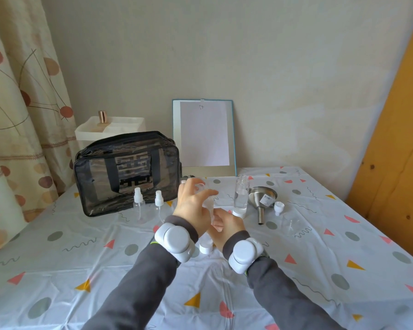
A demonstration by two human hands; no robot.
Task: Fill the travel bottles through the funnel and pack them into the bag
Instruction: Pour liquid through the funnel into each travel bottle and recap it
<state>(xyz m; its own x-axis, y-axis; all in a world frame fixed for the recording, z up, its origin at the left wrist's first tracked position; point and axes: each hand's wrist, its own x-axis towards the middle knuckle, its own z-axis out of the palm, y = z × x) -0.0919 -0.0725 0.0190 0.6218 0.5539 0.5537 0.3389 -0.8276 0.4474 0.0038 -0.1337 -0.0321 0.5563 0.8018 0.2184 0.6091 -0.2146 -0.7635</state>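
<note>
Left hand [192, 207] round bottle [208, 209] — outline blurred

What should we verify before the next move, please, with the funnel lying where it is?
1. Seating of the funnel in a bottle neck: not ok; it lies on its side on the tablecloth.
2. Hold on the clear bottle: the left hand grips it, ok; the right hand is at its base, cannot tell.
3. Neck of the clear bottle uncapped: cannot tell, blurred.
4. The open bottle upright: ok, uncapped and partly filled.
5. The bag open for packing: cannot tell.
6. The two spray bottles capped: ok.
</note>
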